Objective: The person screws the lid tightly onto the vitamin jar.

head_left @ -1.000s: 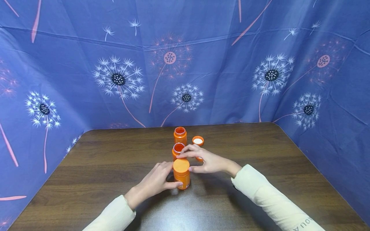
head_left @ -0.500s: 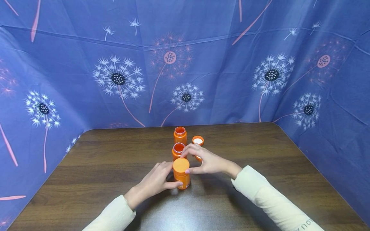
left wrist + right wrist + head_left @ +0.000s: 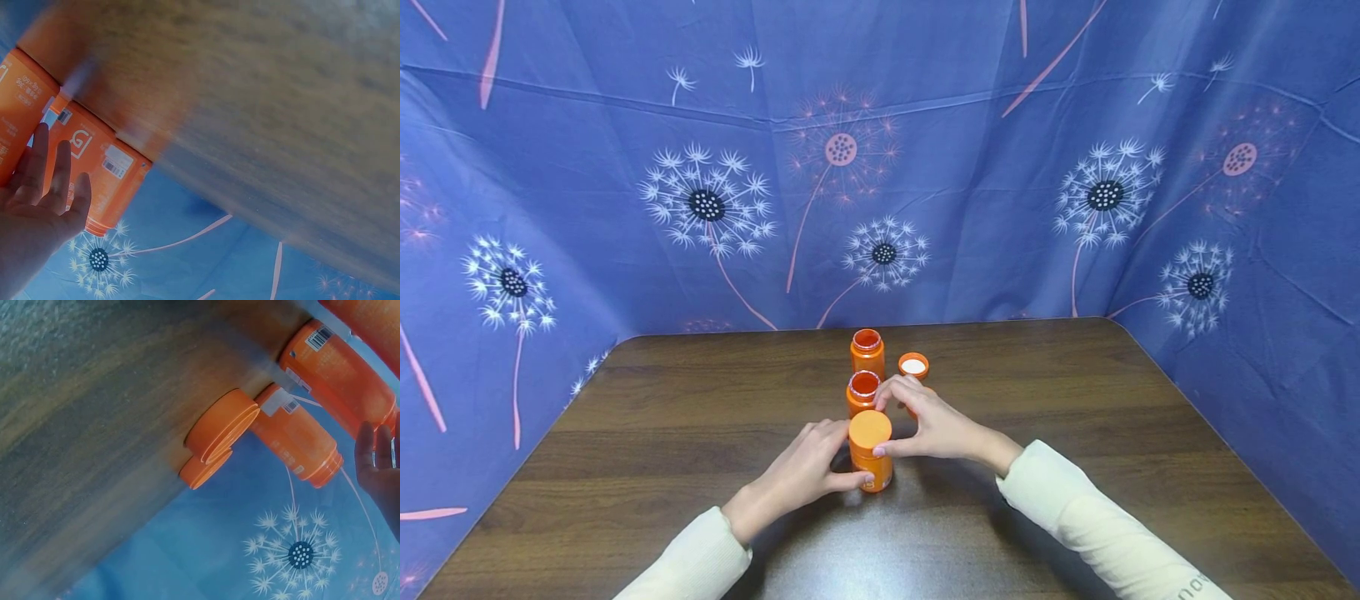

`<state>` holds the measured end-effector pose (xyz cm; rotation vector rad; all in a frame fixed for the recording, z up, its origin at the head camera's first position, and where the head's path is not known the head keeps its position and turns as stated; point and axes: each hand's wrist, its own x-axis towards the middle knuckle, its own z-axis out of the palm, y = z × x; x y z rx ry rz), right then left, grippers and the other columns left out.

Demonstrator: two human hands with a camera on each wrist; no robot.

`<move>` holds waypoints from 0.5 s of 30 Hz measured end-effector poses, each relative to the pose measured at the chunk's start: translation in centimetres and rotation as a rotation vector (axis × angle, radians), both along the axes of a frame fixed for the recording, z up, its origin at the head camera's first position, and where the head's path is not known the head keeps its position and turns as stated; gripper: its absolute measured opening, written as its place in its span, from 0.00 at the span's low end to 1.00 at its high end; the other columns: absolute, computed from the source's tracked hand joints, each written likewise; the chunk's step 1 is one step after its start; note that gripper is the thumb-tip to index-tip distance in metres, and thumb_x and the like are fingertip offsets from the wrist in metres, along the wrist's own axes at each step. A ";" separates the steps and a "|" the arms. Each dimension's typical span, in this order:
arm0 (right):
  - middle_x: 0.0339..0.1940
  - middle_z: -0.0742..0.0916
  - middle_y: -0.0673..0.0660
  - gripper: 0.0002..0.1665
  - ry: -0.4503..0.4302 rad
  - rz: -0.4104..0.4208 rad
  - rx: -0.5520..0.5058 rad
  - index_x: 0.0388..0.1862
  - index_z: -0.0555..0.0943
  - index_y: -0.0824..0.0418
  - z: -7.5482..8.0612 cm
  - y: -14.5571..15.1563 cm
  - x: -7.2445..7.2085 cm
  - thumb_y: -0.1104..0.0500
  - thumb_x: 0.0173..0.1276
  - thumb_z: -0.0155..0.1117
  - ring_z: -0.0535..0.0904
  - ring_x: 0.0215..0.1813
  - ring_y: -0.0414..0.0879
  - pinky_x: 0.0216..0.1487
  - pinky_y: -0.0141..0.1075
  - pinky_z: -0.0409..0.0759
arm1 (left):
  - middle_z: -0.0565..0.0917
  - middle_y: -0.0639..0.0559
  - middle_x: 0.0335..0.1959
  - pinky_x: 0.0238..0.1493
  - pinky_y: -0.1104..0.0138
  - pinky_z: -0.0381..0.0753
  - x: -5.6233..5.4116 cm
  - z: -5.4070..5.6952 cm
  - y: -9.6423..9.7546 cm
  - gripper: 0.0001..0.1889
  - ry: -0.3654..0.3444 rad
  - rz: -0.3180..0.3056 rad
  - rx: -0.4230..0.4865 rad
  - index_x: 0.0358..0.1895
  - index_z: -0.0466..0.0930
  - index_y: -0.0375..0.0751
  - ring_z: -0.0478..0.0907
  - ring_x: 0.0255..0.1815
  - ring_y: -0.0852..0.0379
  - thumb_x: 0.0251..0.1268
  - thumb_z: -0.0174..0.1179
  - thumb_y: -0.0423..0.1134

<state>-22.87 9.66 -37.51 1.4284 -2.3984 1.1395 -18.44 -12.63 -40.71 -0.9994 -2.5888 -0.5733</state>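
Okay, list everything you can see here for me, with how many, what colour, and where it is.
Capped jar: 1, orange, front of the row
Cap: 1, lighter orange, on that jar
Nearer open jar: 1, orange, behind the capped jar
Farther open jar: 1, orange, back of the row
Nearer loose lid: 1, orange, right of the open jars
Farther loose lid: 1, orange, white inside, beyond the nearer lid
Table: 1, brown, underneath
Dandelion-print cloth: piece count unclear, blue, behind and both sides
Sleeves: 2, pale cream, forearms
Left hand: 1, bare, gripping the capped jar
Right hand: 1, bare, at the cap
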 end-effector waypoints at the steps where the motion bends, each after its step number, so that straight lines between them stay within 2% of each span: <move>1: 0.46 0.78 0.50 0.27 -0.002 -0.004 0.003 0.40 0.71 0.54 0.0 0.0 0.0 0.46 0.47 0.73 0.69 0.49 0.38 0.48 0.42 0.70 | 0.81 0.60 0.42 0.49 0.61 0.73 0.0 0.0 0.0 0.28 -0.002 0.000 0.001 0.51 0.73 0.51 0.76 0.45 0.64 0.48 0.63 0.61; 8: 0.49 0.77 0.47 0.29 -0.045 -0.015 0.057 0.46 0.71 0.54 0.3 0.1 0.1 0.45 0.48 0.72 0.70 0.50 0.44 0.47 0.36 0.71 | 0.81 0.60 0.43 0.50 0.60 0.73 0.1 0.1 0.0 0.28 -0.016 0.007 -0.002 0.51 0.73 0.51 0.76 0.46 0.64 0.47 0.63 0.61; 13: 0.54 0.76 0.48 0.32 -0.073 0.059 0.099 0.55 0.71 0.55 1.0 0.4 0.2 0.46 0.53 0.69 0.69 0.53 0.48 0.48 0.34 0.69 | 0.81 0.59 0.44 0.51 0.60 0.72 0.1 0.1 0.0 0.28 -0.024 0.008 -0.010 0.51 0.73 0.51 0.76 0.46 0.63 0.48 0.63 0.61; 15: 0.56 0.76 0.51 0.31 -0.087 0.098 0.106 0.57 0.71 0.57 1.5 0.5 0.3 0.51 0.56 0.68 0.68 0.55 0.50 0.50 0.36 0.68 | 0.81 0.59 0.44 0.51 0.60 0.72 0.1 0.1 0.0 0.28 -0.027 0.010 -0.013 0.51 0.73 0.51 0.76 0.46 0.63 0.48 0.62 0.61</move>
